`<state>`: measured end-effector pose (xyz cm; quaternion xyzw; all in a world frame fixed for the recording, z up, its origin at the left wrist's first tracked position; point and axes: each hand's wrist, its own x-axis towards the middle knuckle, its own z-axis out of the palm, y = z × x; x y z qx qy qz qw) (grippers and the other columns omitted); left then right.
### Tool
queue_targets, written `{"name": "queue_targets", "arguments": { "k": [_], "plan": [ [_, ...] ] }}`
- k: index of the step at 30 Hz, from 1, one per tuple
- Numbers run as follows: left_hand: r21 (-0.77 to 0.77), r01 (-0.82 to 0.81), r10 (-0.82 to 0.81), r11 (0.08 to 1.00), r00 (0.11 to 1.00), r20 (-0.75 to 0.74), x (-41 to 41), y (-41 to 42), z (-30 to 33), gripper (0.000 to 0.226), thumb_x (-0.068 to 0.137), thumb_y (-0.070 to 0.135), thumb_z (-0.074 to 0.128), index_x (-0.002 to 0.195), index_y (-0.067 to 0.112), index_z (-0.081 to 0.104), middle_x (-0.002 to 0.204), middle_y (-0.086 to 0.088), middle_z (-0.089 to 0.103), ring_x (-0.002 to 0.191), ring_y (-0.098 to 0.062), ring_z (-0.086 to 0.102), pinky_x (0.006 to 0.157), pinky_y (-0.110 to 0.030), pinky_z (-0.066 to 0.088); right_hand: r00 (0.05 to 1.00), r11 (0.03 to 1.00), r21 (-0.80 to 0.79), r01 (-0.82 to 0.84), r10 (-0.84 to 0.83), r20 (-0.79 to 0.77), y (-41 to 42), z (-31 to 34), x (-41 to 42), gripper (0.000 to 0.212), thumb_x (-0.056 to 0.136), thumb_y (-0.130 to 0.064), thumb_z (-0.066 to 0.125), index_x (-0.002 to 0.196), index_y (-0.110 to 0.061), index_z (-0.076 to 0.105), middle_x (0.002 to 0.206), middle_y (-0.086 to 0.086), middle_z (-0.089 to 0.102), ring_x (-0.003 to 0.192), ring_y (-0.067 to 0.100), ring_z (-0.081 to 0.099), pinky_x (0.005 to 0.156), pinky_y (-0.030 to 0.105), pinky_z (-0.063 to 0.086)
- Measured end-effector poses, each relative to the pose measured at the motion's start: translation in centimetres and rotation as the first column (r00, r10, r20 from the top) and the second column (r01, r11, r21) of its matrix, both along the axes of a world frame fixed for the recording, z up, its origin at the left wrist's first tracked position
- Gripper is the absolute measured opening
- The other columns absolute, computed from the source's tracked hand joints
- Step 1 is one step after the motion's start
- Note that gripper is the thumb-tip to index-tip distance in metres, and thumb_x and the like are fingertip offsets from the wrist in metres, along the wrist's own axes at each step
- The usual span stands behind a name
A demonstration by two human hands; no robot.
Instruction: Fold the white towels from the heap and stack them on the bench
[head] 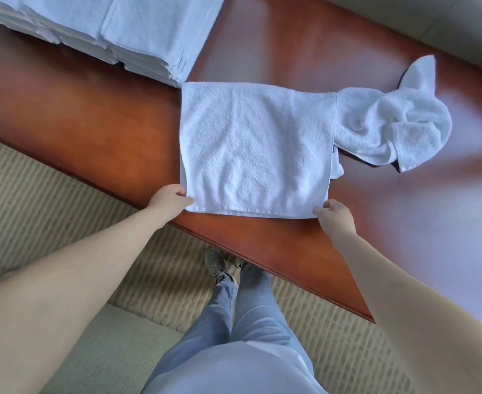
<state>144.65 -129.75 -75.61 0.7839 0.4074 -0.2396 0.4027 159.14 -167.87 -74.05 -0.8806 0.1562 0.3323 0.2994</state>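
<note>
Left hand (169, 198) and right hand (335, 216) pinch the flat towel's (255, 149) near corners on the bench (97, 123).

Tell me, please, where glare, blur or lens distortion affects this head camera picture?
Head view: pale glare washes the bench at its far and right parts; wide-angle bending curves its near edge; the forearms look smeared near the bottom, while the flat towel and both hands, left hand and right hand, stay sharp.

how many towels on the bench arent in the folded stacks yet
2. One flat white terry towel lies spread near the brown wooden bench's front edge, pinched at its near corners; one crumpled white towel sits right of it. More could be hidden under the spread one.
</note>
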Motion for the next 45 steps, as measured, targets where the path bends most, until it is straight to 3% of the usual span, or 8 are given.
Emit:
{"name": "queue_targets", "arguments": {
  "k": [6,19,22,25,32,36,41,45],
  "plan": [
    [-0.144,-0.081,0.078,0.986,0.997,-0.027,-0.2,0.5,0.5,0.027,0.097,0.029,0.068,0.081,0.015,0.051,0.090,-0.002,0.065,0.083,-0.012,0.074,0.070,-0.024,0.057,0.998,0.998,0.016,0.061,-0.061,-0.021,-0.6,0.1,0.2,0.013,0.087,-0.028,0.063,0.088,-0.016,0.067,0.082,0.001,0.072,0.067,0.020,0.058,0.059,0.029,0.042],
    [-0.125,-0.228,0.234,0.966,0.971,0.038,-1.4,1.5,3.2,0.040,0.097,0.023,0.070,0.064,0.016,0.047,0.077,0.001,0.059,0.089,-0.018,0.076,0.074,-0.024,0.057,0.981,0.971,0.147,0.190,-0.181,-0.075,-2.8,2.0,0.5,0.013,0.094,-0.017,0.064,0.098,-0.007,0.070,0.076,0.004,0.078,0.077,0.019,0.075,0.085,0.037,0.062],
    [-0.124,-0.264,0.271,0.956,0.962,0.043,-1.3,1.4,4.7,0.018,0.096,0.023,0.071,0.087,0.016,0.057,0.088,-0.003,0.066,0.084,-0.017,0.074,0.074,-0.025,0.058,0.981,0.964,0.187,0.190,-0.181,-0.066,-2.9,3.6,0.6,0.019,0.093,-0.013,0.065,0.112,-0.013,0.062,0.079,0.007,0.078,0.074,0.017,0.076,0.075,0.032,0.063],
    [-0.165,-0.328,0.346,0.930,0.934,0.091,-0.3,1.8,7.7,0.032,0.095,0.020,0.070,0.120,0.029,0.053,0.100,-0.007,0.067,0.079,-0.018,0.070,0.073,-0.027,0.059,0.984,0.950,0.261,0.174,-0.178,-0.009,-2.3,6.6,1.3,0.036,0.088,-0.008,0.065,0.115,-0.030,0.055,0.080,0.009,0.075,0.068,0.018,0.073,0.071,0.033,0.062],
    [-0.426,-0.346,0.492,0.836,0.816,0.303,6.8,4.0,20.7,0.020,0.098,0.006,0.065,0.115,0.010,0.073,0.102,-0.006,0.065,0.089,-0.014,0.059,0.096,-0.029,0.054,0.958,0.921,0.387,0.034,-0.141,0.251,2.1,19.1,6.9,0.029,0.087,-0.003,0.060,0.106,-0.020,0.075,0.092,0.006,0.067,0.082,0.019,0.062,0.076,0.031,0.052],
    [-0.225,-0.138,0.233,0.964,0.845,0.481,9.4,5.3,28.4,0.036,0.090,0.000,0.071,0.122,0.017,0.068,0.125,-0.014,0.063,0.118,-0.025,0.060,0.109,-0.033,0.046,0.813,0.968,0.102,-0.229,0.132,0.567,3.7,27.1,8.3,0.036,0.086,-0.006,0.062,0.111,-0.031,0.068,0.090,-0.007,0.067,0.077,0.011,0.062,0.063,0.018,0.045],
    [0.327,0.129,-0.270,0.936,0.859,0.435,8.8,8.0,35.2,0.020,0.091,0.033,0.074,0.104,0.018,0.074,0.089,0.000,0.069,0.072,-0.015,0.062,0.063,-0.027,0.049,0.722,0.900,-0.127,-0.418,0.414,0.555,2.3,34.1,9.5,0.015,0.092,-0.024,0.067,0.078,-0.023,0.074,0.063,-0.004,0.065,0.059,0.016,0.060,0.054,0.024,0.041],
    [0.155,0.373,-0.402,0.915,0.875,0.269,6.8,10.0,39.6,0.027,0.093,0.033,0.073,0.069,0.021,0.073,0.068,-0.002,0.067,0.055,-0.011,0.060,0.049,-0.016,0.048,0.811,0.861,-0.009,-0.508,0.482,0.333,1.0,37.3,10.7,0.018,0.090,-0.016,0.070,0.084,0.002,0.073,0.060,0.002,0.056,0.053,0.016,0.049,0.061,0.026,0.044]
  ]
}}
